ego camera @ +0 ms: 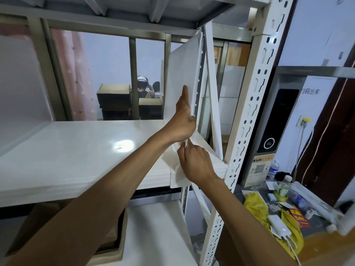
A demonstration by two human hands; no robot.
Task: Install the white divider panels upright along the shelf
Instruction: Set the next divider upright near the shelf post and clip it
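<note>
A white divider panel stands nearly upright at the right end of the white shelf, leaning against the frame's diagonal brace. My left hand grips the panel's front edge at mid-height, thumb pressed flat on its face. My right hand pinches the same edge lower down, close to the shelf surface. More flat white panels lie stacked on the shelf under the upright one. Another white panel stands at the shelf's far left.
The perforated white upright post and brace bound the shelf on the right. A cardboard box sits on the lower shelf. Bottles, a yellow cloth and a power bank clutter the table at right. People and boxes show behind the window.
</note>
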